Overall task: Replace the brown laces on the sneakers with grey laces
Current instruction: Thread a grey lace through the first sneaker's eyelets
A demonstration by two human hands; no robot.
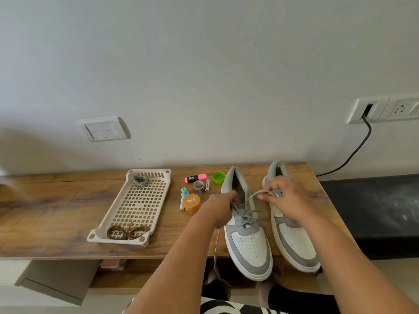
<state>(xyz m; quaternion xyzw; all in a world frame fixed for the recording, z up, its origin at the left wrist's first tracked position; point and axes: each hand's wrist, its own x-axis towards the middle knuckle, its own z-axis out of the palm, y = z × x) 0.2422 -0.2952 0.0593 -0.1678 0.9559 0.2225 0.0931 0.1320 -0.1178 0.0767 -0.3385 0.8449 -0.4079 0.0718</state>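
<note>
1. Two grey-and-white sneakers, perforated toes, side by side on wood-grain desk [56, 209]: left sneaker [247, 236], right sneaker [292, 232].
2. Flat grey lace [251, 211] partly threaded through left sneaker.
3. Left hand [217, 209] grip clamped on one lace end; right hand [288, 198] grip pinching the other.
4. Beige perforated plastic tray [136, 205] holding coiled brown laces [127, 231] and a bundled grey lace [141, 180].

Soft, even daylight, moderately bright; no glare. Faint shadows fall toward 9 o'clock beside the white wall switch plate [103, 128]. Wide-angle bowing curves the brown wooden tabletop [45, 207] edges. Slight blur at 9 o'clock border; centre sharp.
</note>
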